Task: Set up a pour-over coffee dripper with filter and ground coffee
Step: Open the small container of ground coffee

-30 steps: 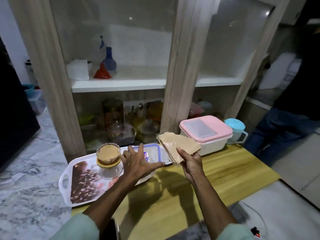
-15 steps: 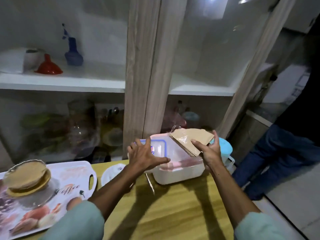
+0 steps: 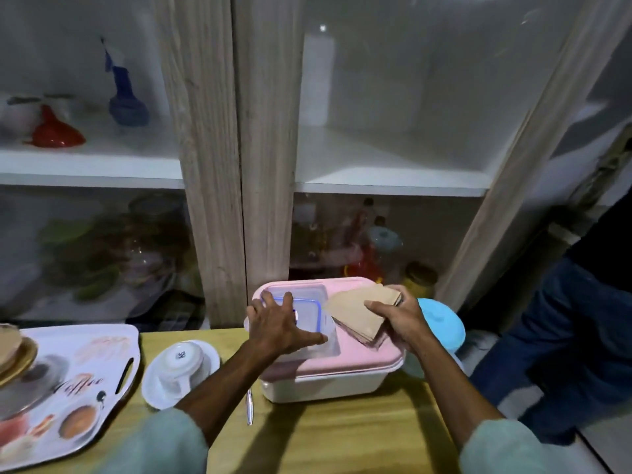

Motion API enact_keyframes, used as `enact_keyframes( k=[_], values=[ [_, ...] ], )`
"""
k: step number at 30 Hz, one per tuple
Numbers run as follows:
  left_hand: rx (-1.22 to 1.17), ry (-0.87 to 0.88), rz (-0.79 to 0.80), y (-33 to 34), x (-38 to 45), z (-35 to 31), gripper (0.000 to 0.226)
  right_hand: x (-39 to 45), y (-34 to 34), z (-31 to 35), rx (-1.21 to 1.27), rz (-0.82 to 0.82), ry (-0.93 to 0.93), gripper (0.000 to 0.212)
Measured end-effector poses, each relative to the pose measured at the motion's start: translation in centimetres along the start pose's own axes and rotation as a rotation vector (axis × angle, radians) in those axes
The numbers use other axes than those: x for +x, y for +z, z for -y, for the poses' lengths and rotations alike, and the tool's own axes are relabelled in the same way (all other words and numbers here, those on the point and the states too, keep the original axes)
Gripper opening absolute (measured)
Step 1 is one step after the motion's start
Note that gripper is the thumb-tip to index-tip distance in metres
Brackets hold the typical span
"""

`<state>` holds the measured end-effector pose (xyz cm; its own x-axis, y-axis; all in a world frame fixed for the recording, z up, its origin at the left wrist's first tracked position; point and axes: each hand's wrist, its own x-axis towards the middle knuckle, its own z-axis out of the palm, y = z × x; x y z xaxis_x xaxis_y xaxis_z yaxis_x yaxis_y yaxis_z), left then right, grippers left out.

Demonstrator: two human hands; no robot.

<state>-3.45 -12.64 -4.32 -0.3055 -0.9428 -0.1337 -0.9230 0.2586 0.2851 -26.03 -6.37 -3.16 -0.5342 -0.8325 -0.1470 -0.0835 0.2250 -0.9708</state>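
My left hand (image 3: 278,331) grips a small clear box with a blue rim (image 3: 313,311), which rests on the pink lid of a white container (image 3: 345,369). My right hand (image 3: 400,319) holds a stack of brown paper filters (image 3: 359,314) just above the right side of that pink lid. At the far left edge stands the dripper with a brown filter in it (image 3: 12,350), on a printed white tray (image 3: 113,340).
An upturned white cup on a saucer (image 3: 181,359) and a spoon (image 3: 249,408) lie on the wooden table left of the container. A blue-lidded jug (image 3: 441,325) stands behind my right hand. A glass-fronted cabinet rises behind. A person in jeans (image 3: 564,336) stands at the right.
Both hands moved right, away from the tray, with the clear box and the filters. The clear box now rests on the pink lid, and the filters are lower over it.
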Motion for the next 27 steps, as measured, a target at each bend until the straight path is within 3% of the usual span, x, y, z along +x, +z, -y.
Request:
enact_keyframes(
  k=[7, 9, 13, 17, 22, 27],
  values=[
    [0.057, -0.062, 0.009, 1.1, 0.9, -0.1, 0.121, 3.2, -1.5, 1.5, -0.472, 0.124, -0.104, 0.028],
    [0.038, -0.071, 0.014, 1.2, 0.9, -0.1, 0.121, 3.5, -1.7, 1.8, -0.611, 0.159, -0.113, 0.042],
    [0.003, -0.062, 0.022, 1.4, 0.6, 0.1, 0.120, 3.2, -1.7, 2.0, -0.944, 0.282, -0.243, 0.091],
    [0.014, -0.073, -0.004, 1.6, 0.5, 0.0, 0.118, 2.7, -0.2, 1.6, -1.217, 0.419, -0.319, 0.107],
    [0.006, -0.104, -0.026, 1.7, 0.9, -0.9, 0.119, 2.4, 0.0, 1.4, -1.299, 0.329, -0.318, 0.098],
    [0.001, -0.105, -0.029, 1.7, 0.9, -1.4, 0.119, 2.5, 0.0, 1.4, -1.322, 0.354, -0.289, 0.099]
  ],
)
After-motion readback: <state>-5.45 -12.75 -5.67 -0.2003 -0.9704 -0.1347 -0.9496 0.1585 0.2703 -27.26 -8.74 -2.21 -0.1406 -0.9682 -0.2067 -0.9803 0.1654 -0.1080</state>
